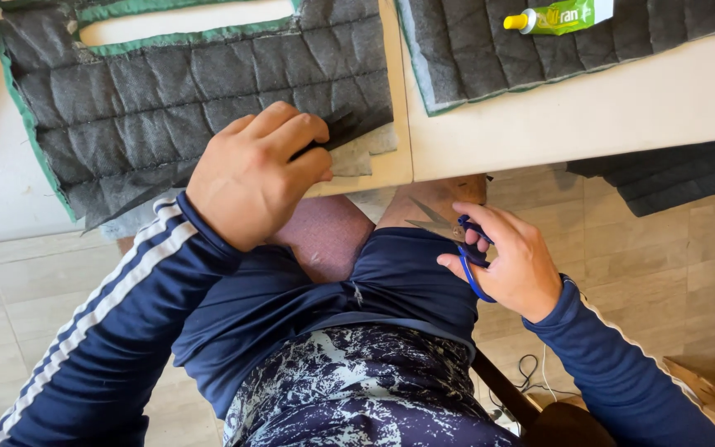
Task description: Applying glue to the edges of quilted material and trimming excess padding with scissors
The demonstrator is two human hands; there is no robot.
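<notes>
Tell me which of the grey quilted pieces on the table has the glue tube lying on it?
The quilted piece at the upper right: the green glue tube with a yellow cap lies on it. The green-edged piece on the left carries no tube; the left hand presses on it.

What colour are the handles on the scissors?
Blue. The scissors sit in the right hand, seen in the head view, the only one.

A home sewing or craft corner is suggested: quilted grey felt panels (200, 91) are spread to the edges of a white counter (589, 116), a glue tube (558, 16) is laid there, above a tiled floor (655, 240)
</notes>
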